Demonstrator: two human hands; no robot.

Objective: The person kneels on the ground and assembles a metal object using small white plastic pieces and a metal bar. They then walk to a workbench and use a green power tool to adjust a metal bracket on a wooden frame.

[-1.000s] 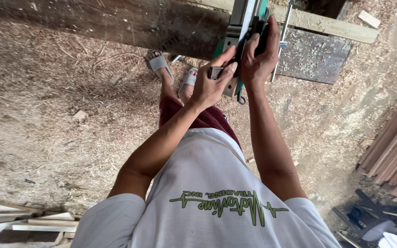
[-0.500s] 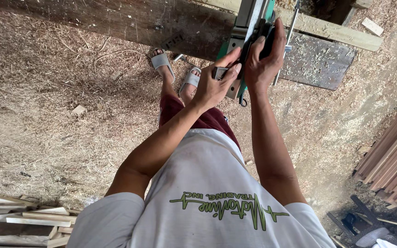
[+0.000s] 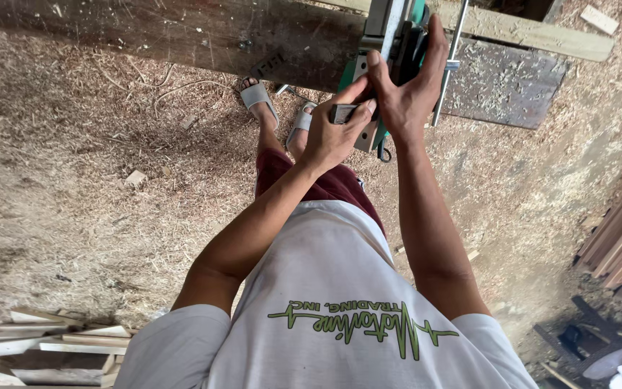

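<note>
Head camera, steeply downward, close

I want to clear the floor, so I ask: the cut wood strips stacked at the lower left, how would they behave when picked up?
The wood strips look thin and flat, so each is probably light and stiff, perhaps slightly bendy. They lie loosely crossed, so lifting one may shift the others. Cut edges look rough, so splinters seem likelier than slipping. Sawdust around them may cling.

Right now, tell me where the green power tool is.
In the head view, the green power tool sits at top centre on the long wooden beam, gripped by the right hand, with the left hand touching its near end.
</note>
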